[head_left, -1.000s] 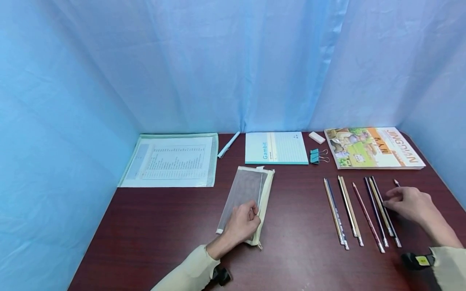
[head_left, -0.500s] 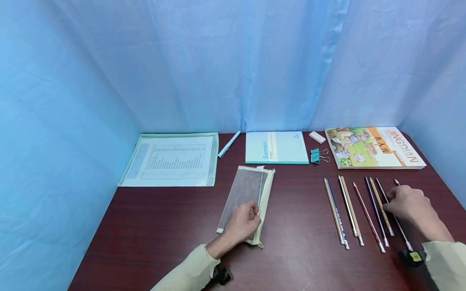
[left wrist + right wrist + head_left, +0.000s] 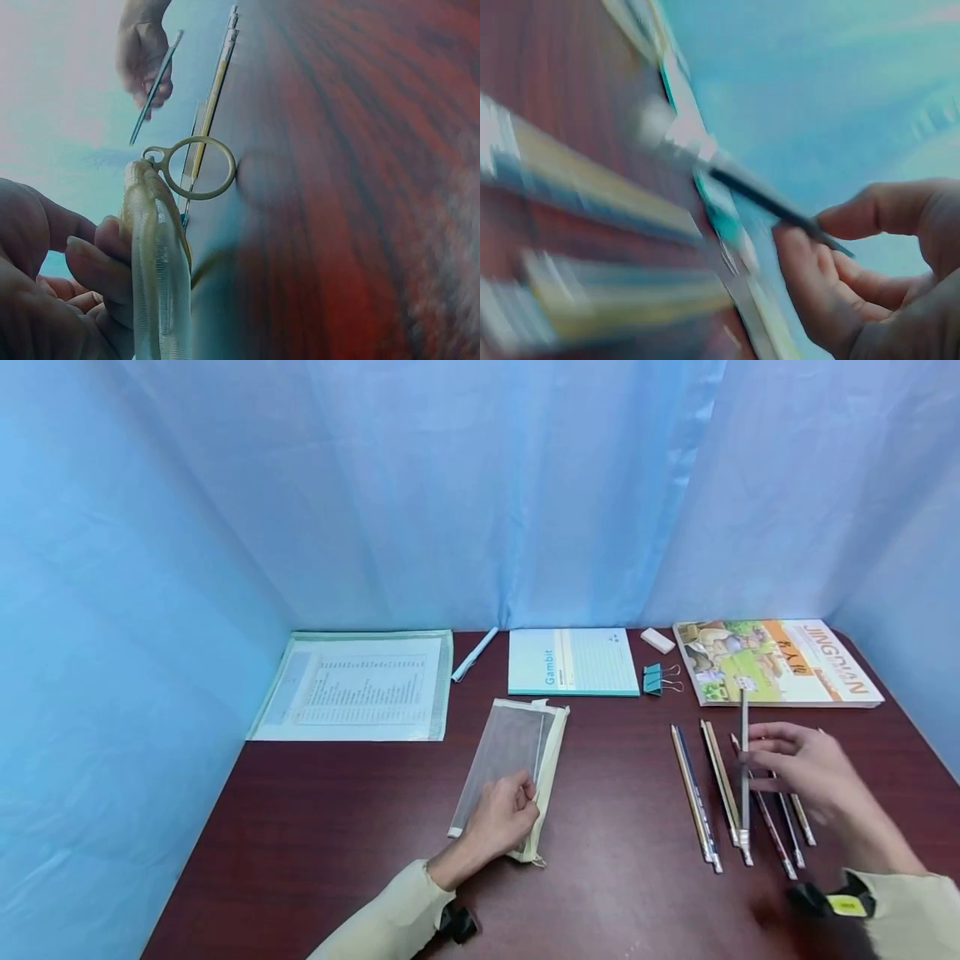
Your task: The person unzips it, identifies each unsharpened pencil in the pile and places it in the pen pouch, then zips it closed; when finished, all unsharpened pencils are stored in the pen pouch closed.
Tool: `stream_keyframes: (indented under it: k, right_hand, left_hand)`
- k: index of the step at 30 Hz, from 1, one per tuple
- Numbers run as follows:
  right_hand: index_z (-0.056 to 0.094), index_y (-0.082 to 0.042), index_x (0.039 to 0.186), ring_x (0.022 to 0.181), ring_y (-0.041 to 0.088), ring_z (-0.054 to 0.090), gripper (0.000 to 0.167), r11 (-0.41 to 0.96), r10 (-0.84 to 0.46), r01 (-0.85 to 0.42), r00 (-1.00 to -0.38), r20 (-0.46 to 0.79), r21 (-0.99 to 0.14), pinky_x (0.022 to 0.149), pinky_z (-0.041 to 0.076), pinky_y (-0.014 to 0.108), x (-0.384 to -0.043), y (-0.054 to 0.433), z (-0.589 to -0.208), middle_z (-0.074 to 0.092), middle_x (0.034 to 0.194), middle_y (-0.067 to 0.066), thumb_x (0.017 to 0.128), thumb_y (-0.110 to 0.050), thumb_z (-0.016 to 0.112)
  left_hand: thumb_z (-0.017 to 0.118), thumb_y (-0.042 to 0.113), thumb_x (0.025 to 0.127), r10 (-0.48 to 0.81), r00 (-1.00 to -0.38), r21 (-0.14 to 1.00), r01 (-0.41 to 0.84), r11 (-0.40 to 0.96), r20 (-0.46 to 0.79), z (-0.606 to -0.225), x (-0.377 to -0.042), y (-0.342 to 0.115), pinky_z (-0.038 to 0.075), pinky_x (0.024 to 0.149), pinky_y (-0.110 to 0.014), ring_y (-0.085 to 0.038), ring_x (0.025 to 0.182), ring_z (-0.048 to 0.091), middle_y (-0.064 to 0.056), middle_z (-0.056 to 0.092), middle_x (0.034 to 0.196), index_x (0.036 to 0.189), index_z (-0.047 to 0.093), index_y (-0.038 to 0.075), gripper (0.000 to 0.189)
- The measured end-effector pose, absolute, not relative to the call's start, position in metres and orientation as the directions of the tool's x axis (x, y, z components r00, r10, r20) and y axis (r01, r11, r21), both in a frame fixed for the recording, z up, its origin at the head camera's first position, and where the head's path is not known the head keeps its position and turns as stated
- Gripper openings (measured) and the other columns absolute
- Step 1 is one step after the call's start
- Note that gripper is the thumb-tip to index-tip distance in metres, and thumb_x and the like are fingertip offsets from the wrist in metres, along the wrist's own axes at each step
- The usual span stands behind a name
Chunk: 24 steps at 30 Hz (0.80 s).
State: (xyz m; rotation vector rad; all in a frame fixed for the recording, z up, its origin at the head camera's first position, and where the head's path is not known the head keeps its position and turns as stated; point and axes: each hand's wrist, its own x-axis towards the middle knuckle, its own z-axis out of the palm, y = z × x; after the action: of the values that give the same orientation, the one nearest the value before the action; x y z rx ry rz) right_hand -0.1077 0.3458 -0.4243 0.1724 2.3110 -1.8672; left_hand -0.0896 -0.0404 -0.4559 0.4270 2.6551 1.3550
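Note:
My left hand (image 3: 497, 817) holds the open edge of a cream mesh pencil case (image 3: 512, 739) that lies flat on the table. In the left wrist view, its fingers (image 3: 101, 266) grip the cream band, and a ring-shaped zipper pull (image 3: 201, 168) hangs at the end. My right hand (image 3: 817, 770) pinches a dark pencil (image 3: 744, 802) between thumb and fingers, raised over the pencil row with its eraser end toward me. Below it lie several more pencils (image 3: 692, 797), among them a red one (image 3: 772, 831). The hand partly hides those at the right.
Along the back lie a mesh document pouch (image 3: 360, 689), a white pen (image 3: 474, 656), a notebook (image 3: 573, 664), an eraser (image 3: 657, 640), a teal binder clip (image 3: 654, 679) and a thick book (image 3: 780, 664). A blue curtain (image 3: 420, 502) surrounds the table.
The right hand has slid a dark pencil away from its neighbours at the right, lifted it and carried it left above the others. The left hand stays at the pencil case.

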Motion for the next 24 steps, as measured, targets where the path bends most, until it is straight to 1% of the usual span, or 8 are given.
stream_keyframes:
  k: [2, 3, 5, 8, 11, 16, 20, 24]
  right_hand:
    - [0.063, -0.022, 0.104, 0.077, 0.007, 0.070, 0.033, -0.008, -0.104, 0.199, -0.975, -0.197, -0.980, 0.065, 0.061, 0.031, -0.109, 0.327, -0.431, 0.071, 0.084, -0.007, 0.095, 0.008, 0.053]
    - [0.064, -0.024, 0.105, 0.079, 0.008, 0.071, 0.036, -0.091, -0.141, 0.211, -0.970, -0.197, -0.973, 0.066, 0.061, 0.031, -0.109, 0.317, -0.434, 0.072, 0.086, -0.005, 0.095, 0.010, 0.052]
    - [0.063, -0.023, 0.107, 0.081, 0.009, 0.071, 0.036, -0.169, -0.182, 0.242, -0.960, -0.211, -0.955, 0.069, 0.062, 0.032, -0.111, 0.294, -0.438, 0.072, 0.087, -0.003, 0.096, 0.009, 0.051]
    - [0.058, -0.018, 0.110, 0.084, 0.008, 0.071, 0.029, -0.217, -0.190, 0.300, -0.946, -0.261, -0.929, 0.072, 0.061, 0.032, -0.113, 0.261, -0.444, 0.071, 0.088, -0.005, 0.096, 0.007, 0.052]
    - [0.050, -0.013, 0.114, 0.084, 0.006, 0.069, 0.024, -0.263, -0.140, 0.337, -0.940, -0.310, -0.904, 0.075, 0.061, 0.031, -0.114, 0.230, -0.448, 0.069, 0.087, -0.007, 0.097, 0.004, 0.053]
    - [0.041, -0.007, 0.119, 0.083, 0.005, 0.068, 0.025, -0.334, -0.053, 0.343, -0.937, -0.346, -0.878, 0.078, 0.061, 0.029, -0.116, 0.194, -0.456, 0.068, 0.084, -0.009, 0.098, 0.003, 0.050]
    - [0.040, -0.006, 0.121, 0.082, 0.004, 0.067, 0.028, -0.303, -0.044, 0.365, -0.928, -0.369, -0.880, 0.079, 0.060, 0.030, -0.116, 0.175, -0.462, 0.067, 0.082, -0.009, 0.097, 0.004, 0.050]
    - [0.039, -0.001, 0.125, 0.082, 0.005, 0.067, 0.032, -0.269, -0.049, 0.388, -0.920, -0.390, -0.882, 0.076, 0.061, 0.031, -0.114, 0.159, -0.464, 0.065, 0.083, -0.007, 0.096, 0.006, 0.051]
  left_hand:
    - [0.053, -0.002, 0.080, 0.311, -0.950, 0.809, 0.188, 0.557, 0.006, -0.455, -0.090, -0.041, 0.030, 0.045, -0.016, 0.000, 0.046, 0.038, 0.009, 0.043, 0.056, 0.078, 0.058, 0.007, 0.010]
    - [0.053, -0.002, 0.080, 0.314, -0.949, 0.810, 0.186, 0.556, 0.002, -0.455, -0.091, -0.041, 0.030, 0.045, -0.016, 0.000, 0.046, 0.038, 0.009, 0.043, 0.056, 0.079, 0.058, 0.006, 0.010]
    - [0.053, -0.001, 0.081, 0.318, -0.948, 0.811, 0.185, 0.555, -0.001, -0.454, -0.091, -0.042, 0.031, 0.046, -0.016, 0.000, 0.047, 0.038, 0.009, 0.044, 0.056, 0.079, 0.059, 0.006, 0.010]
    - [0.053, -0.001, 0.082, 0.319, -0.948, 0.813, 0.188, 0.550, 0.003, -0.453, -0.092, -0.042, 0.032, 0.047, -0.017, 0.000, 0.047, 0.039, 0.008, 0.045, 0.057, 0.080, 0.059, 0.006, 0.010]
    - [0.052, 0.000, 0.081, 0.319, -0.948, 0.815, 0.193, 0.546, 0.011, -0.452, -0.091, -0.042, 0.032, 0.047, -0.017, 0.000, 0.047, 0.039, 0.008, 0.046, 0.057, 0.080, 0.059, 0.006, 0.009]
    - [0.053, 0.000, 0.080, 0.315, -0.949, 0.813, 0.203, 0.546, 0.026, -0.451, -0.091, -0.042, 0.031, 0.046, -0.016, 0.000, 0.047, 0.039, 0.008, 0.046, 0.056, 0.079, 0.058, 0.007, 0.008]
    - [0.053, 0.000, 0.080, 0.313, -0.949, 0.810, 0.209, 0.547, 0.033, -0.450, -0.090, -0.042, 0.031, 0.047, -0.016, 0.001, 0.047, 0.038, 0.008, 0.046, 0.056, 0.079, 0.058, 0.006, 0.008]
    - [0.053, 0.000, 0.080, 0.312, -0.950, 0.804, 0.209, 0.556, 0.032, -0.451, -0.090, -0.043, 0.032, 0.048, -0.016, 0.001, 0.047, 0.039, 0.008, 0.047, 0.056, 0.079, 0.058, 0.007, 0.008]
